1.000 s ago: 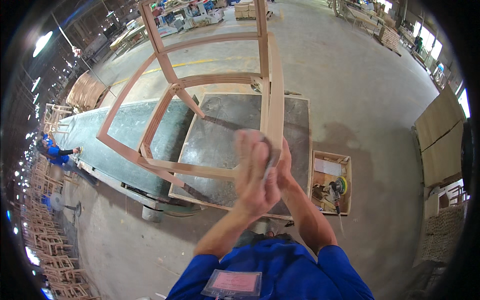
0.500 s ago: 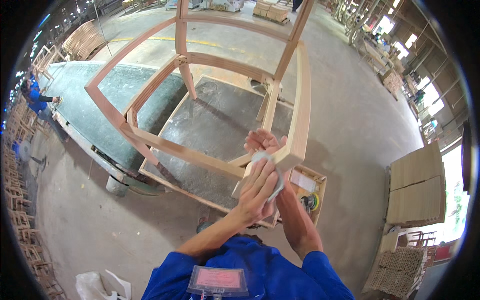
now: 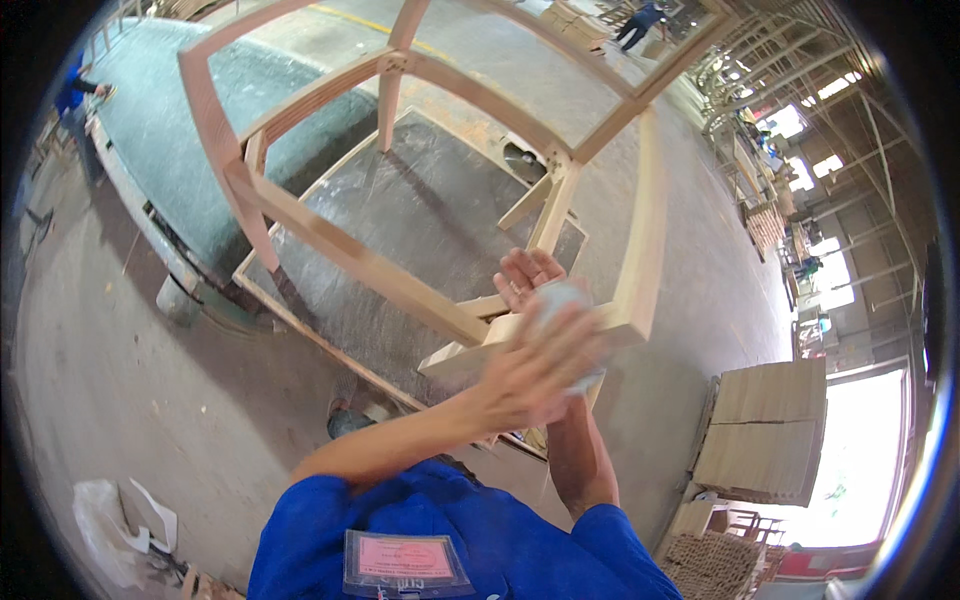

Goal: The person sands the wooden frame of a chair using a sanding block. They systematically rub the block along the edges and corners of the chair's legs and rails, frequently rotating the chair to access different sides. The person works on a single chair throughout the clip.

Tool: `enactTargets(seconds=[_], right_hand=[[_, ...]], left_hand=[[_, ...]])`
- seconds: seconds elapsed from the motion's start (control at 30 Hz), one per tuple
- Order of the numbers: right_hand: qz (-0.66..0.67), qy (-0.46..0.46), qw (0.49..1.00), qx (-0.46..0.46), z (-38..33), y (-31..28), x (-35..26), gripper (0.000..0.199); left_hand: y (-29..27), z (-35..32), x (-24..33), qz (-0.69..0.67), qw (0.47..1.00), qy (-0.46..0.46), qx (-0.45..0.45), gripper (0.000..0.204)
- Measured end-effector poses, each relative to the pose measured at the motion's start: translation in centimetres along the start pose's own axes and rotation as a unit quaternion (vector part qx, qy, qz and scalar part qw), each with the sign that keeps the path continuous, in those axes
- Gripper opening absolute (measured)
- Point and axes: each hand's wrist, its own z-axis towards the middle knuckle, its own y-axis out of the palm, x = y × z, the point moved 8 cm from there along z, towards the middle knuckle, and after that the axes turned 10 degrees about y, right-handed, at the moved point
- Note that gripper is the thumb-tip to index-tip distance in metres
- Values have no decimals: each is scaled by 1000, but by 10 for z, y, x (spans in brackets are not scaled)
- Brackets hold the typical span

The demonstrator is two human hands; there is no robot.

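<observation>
A bare wooden chair frame [image 3: 365, 260] stands tilted in front of me, with its near corner between my hands. My left hand [image 3: 540, 365], smeared by motion, presses a thin grey sanding sheet [image 3: 562, 296] onto the wood at that corner, beside the curved rail [image 3: 643, 220]. From beneath, my right forearm reaches up past the joint. My right hand [image 3: 526, 276] shows behind the wood with its palm turned up and fingers spread; its lower part is hidden by the wood and my left hand.
Under the frame lies a dark, wood-edged bench top [image 3: 340, 220] with a round disc [image 3: 523, 160] at its far side. A teal table [image 3: 165, 85] is at left, where a person in blue [image 3: 72, 95] stands. Stacked boards [image 3: 765, 420] are at right, a white plastic bag [image 3: 100, 515] at lower left.
The view has shifted and turned, so the chair frame sits differently in it. My left hand with the sanding sheet has moved rightward over the corner. My right hand stays behind the wood.
</observation>
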Motion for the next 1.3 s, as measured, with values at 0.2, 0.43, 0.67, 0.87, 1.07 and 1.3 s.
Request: enactTargets(seconds=[0.2, 0.43, 0.67, 0.87, 1.07, 1.3], right_hand=[[-19, 13, 1000, -6, -6, 17, 1, 72], [17, 32, 997, -62, -7, 8, 3, 69], [12, 10, 1000, 3, -6, 19, 3, 66], [-40, -57, 995, 71, -13, 26, -9, 67], [33, -114, 989, 84, -11, 8, -6, 65], [-31, -155, 977, 145, -22, 9, -7, 59]], left_hand=[[-7, -73, -15, 73, 994, -73, -33, 59], [-2, -10, 10, -24, 996, -66, 48, 56], [-21, -88, -19, 108, 987, -112, -41, 53], [-22, 21, -32, -239, 936, -259, 6, 30], [-16, -20, -60, -198, 949, -241, -43, 28], [-12, 19, -54, -263, 935, -224, -82, 33]])
